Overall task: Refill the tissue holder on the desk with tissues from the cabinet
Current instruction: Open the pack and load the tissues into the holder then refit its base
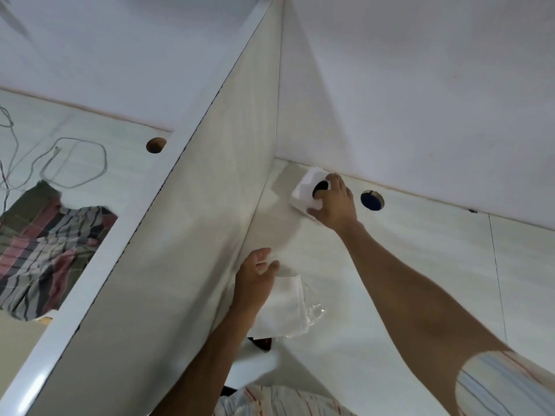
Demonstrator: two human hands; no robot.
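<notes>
Reaching toward the back corner of the desk (390,280), the person's right hand (333,202) is closing around a white tissue holder (306,187), fingers curled over its top where a dark round opening shows, thumb pressing its near edge. That holder is sitting close to the rear wall, near the tall white divider panel (192,220) that is rising along the desk's left side. Just to the right of the hand, a round cable hole (372,200) is cut into the desk by the back edge. Nearer the front edge, the left hand (255,280) is resting with loosely spread fingers on a pack of tissues (285,307) in clear crinkled wrap, lying against the foot of the divider; whether it is actually gripping the pack, I cannot tell. Both forearms are bare, with striped short sleeves (495,382) showing at the bottom. Beyond the divider, on the neighbouring surface, a striped cloth (48,247) is lying crumpled beside a looping grey cable (75,163) and another round hole (156,144).
</notes>
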